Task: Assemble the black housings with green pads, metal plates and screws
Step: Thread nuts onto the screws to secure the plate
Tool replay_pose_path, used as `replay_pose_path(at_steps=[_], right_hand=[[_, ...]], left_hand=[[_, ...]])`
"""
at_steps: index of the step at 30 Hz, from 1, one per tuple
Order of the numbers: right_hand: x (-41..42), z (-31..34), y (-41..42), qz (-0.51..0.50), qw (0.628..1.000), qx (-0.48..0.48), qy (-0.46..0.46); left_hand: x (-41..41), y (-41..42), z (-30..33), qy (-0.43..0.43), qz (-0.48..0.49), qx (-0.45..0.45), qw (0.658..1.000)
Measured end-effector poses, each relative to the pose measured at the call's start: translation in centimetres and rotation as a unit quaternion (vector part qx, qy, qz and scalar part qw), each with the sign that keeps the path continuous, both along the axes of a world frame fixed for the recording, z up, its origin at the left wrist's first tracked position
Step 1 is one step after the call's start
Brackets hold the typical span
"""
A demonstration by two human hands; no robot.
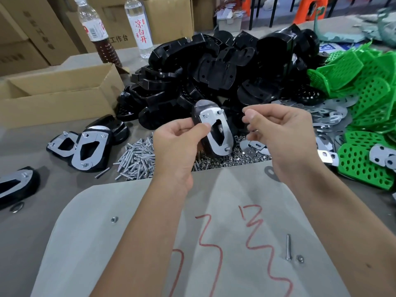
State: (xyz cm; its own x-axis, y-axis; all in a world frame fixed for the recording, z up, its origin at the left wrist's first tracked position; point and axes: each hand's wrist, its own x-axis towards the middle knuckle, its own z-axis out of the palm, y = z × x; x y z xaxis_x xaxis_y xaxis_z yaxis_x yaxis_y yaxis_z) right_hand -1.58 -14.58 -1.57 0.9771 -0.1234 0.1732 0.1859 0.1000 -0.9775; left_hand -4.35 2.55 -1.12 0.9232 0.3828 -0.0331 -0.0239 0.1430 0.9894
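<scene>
While the left hand [177, 142] pinches a black housing [211, 129] with its metal plate [216, 130] facing up, the right hand [278, 129], just beside it, curls thumb to fingertips (contents hidden), likely fastening: next, seat a nut on a protruding screw [220, 112].

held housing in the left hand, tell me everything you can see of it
The housing is a glossy black oval shell held upright and tilted, raised above the screw pile. A shiny metal plate with a long cut-out covers its facing side, with three screw ends poking through, two near the top and one at the bottom. The left hand pinches its left edge; the right hand is close but apart.
</scene>
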Motion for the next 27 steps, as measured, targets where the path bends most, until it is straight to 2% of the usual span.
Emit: replay_pose_path(at_steps=[7, 13, 21, 27], right_hand=[[-0.8, -0.1, 1.5, 0.044, 0.997, -0.001, -0.069], [-1.4, 0.1, 2.1, 0.062, 0.990, -0.021, -0.126], [-1.3, 0.0, 2.0, 0.001, 0.977, -0.129, -0.169], [-1.4, 0.6, 1.7, -0.045, 0.937, -0.233, -0.257]], left_hand=[[-0.2, -1.1, -0.1, -0.038, 0.029, 0.017, 0.999], [-0.4, -1.7, -0.3, -0.070, -0.003, 0.035, 0.997], [-0.4, -2.3, -0.6, -0.100, -0.017, 0.048, 0.994], [-0.6, -2.2, -0.5, -0.135, 0.011, 0.143, 0.980]])
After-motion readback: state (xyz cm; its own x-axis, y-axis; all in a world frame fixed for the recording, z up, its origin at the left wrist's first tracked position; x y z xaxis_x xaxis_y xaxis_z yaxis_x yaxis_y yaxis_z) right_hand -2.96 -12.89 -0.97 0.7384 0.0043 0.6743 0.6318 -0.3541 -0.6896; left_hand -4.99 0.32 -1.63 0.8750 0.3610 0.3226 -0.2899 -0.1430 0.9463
